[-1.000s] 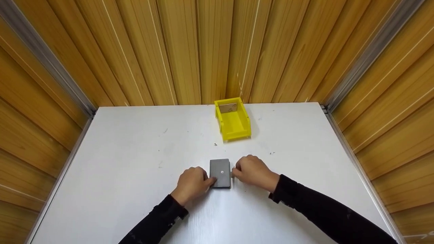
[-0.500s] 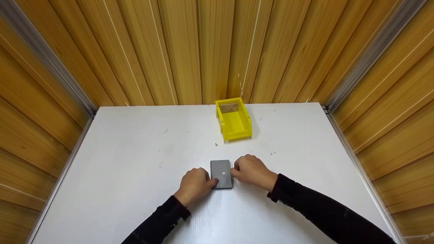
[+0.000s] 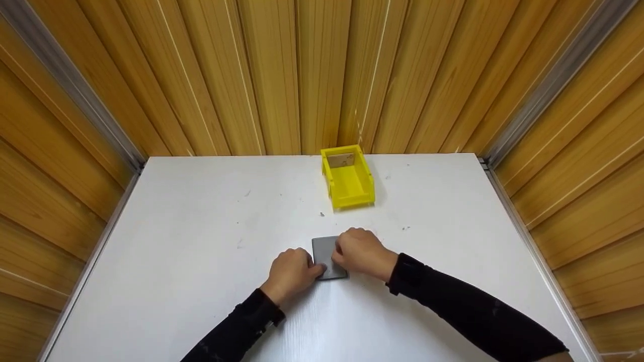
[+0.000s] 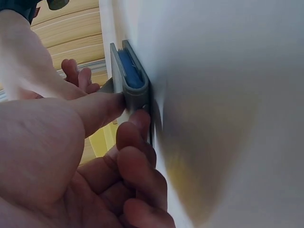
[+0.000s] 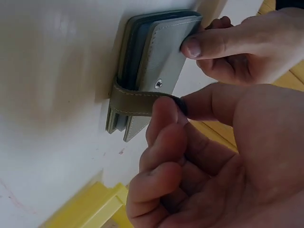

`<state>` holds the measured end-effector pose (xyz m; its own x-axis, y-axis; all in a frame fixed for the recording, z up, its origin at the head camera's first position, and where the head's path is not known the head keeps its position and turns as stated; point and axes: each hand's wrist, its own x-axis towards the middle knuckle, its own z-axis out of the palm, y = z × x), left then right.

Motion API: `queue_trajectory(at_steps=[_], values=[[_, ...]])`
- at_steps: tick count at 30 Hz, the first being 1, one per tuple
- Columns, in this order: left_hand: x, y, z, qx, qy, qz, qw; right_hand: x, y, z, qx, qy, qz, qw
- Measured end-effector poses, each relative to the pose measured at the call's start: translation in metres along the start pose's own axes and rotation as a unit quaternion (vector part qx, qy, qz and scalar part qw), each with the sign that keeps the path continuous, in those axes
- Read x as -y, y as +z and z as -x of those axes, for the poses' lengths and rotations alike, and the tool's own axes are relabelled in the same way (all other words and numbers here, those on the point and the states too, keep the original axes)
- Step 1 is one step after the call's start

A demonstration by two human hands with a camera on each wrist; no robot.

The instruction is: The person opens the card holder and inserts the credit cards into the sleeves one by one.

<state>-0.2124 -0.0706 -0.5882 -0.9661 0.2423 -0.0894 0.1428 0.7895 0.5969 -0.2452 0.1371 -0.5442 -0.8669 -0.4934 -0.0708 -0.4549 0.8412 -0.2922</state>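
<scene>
A grey card wallet [image 3: 323,250] lies on the white table, with a metal snap stud [image 5: 158,83] on its upper cover. My left hand [image 3: 292,271] pinches its left edge, thumb on the cover and fingers at the spine. Blue inner sleeves [image 4: 130,71] show between the covers in the left wrist view. From the opposite side, my right hand [image 3: 365,254] pinches the end of the wallet's stitched strap [image 5: 135,102] between thumb and forefinger. This strap wraps up from the side and reaches over the cover, beside the stud.
Beyond the wallet, a yellow open-fronted bin [image 3: 354,201] stands near the back of the table [image 3: 201,211]. Wood-patterned panels [image 3: 271,75] close off the back and both sides, with metal rails [image 3: 75,90] at the corners.
My right hand has moved left from beside the wallet to over its cover, bringing the strap across. My left hand keeps its hold on the left edge.
</scene>
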Motion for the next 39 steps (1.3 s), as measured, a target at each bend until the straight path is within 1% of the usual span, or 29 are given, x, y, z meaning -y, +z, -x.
queue_trajectory(at_steps=[3, 6, 8, 10, 14, 21, 28, 39], values=[[0.000, -0.001, 0.000, -0.009, 0.006, -0.005, 0.9999, 0.004, 0.006, -0.004, -0.012, -0.035, 0.039, 0.9986], [0.001, -0.001, 0.000, -0.017, 0.015, -0.010, 0.9997, 0.007, 0.012, -0.007, -0.021, -0.067, 0.066, 0.9953], [0.001, -0.001, 0.000, -0.020, 0.020, -0.011, 0.9995, 0.007, 0.016, -0.009, -0.022, -0.079, 0.079, 0.9935], [0.001, -0.001, 0.000, -0.020, 0.021, -0.010, 0.9995, 0.008, 0.018, -0.010, -0.021, -0.083, 0.084, 0.9928], [0.001, -0.001, 0.001, -0.019, 0.017, -0.011, 0.9996, 0.009, 0.019, -0.013, -0.015, -0.082, 0.094, 0.9920], [0.001, 0.000, 0.000, -0.018, 0.015, -0.011, 0.9997, 0.010, 0.018, -0.017, 0.010, -0.067, 0.111, 0.9915], [0.002, 0.000, 0.000, -0.021, 0.012, -0.014, 0.9996, 0.014, 0.020, -0.019, 0.017, -0.066, 0.120, 0.9904], [0.002, -0.001, 0.000, -0.017, 0.014, -0.010, 0.9997, 0.021, 0.017, -0.022, 0.075, -0.034, 0.130, 0.9881]])
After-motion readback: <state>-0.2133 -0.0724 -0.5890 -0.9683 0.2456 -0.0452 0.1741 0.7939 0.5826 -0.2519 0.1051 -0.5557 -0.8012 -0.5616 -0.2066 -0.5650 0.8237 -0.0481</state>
